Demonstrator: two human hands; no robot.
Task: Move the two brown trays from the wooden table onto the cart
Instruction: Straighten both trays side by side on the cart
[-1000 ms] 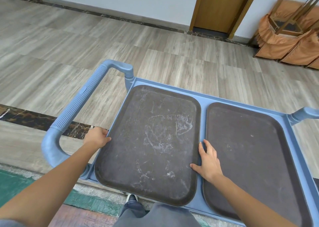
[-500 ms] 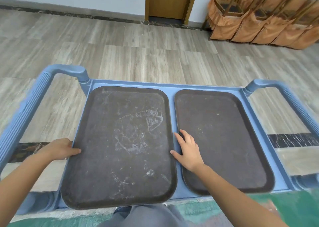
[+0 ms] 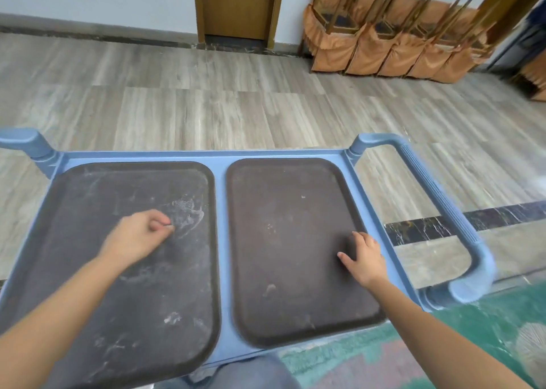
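Observation:
Two brown trays lie side by side on the blue cart [image 3: 220, 211]. The left tray [image 3: 88, 270] is scuffed with white marks; its near edge overhangs the cart's front. The right tray [image 3: 283, 241] lies flat inside the cart's rim. My left hand [image 3: 139, 236] hovers over the middle of the left tray, fingers curled loosely, holding nothing. Above the right tray's right side is my right hand [image 3: 365, 258], fingers spread and empty.
The cart has a ribbed blue handle at the right [image 3: 443, 211] and another at the left [image 3: 26, 143]. Grey wood-look floor lies beyond. Stacked chairs with orange covers [image 3: 393, 40] line the far wall beside a wooden door [image 3: 237, 4]. Green carpet [image 3: 472, 329] is underfoot.
Both hands have left the left tray's edges. My left hand moved over that tray's middle, my right hand moved across to the right tray. The view has swung to the right.

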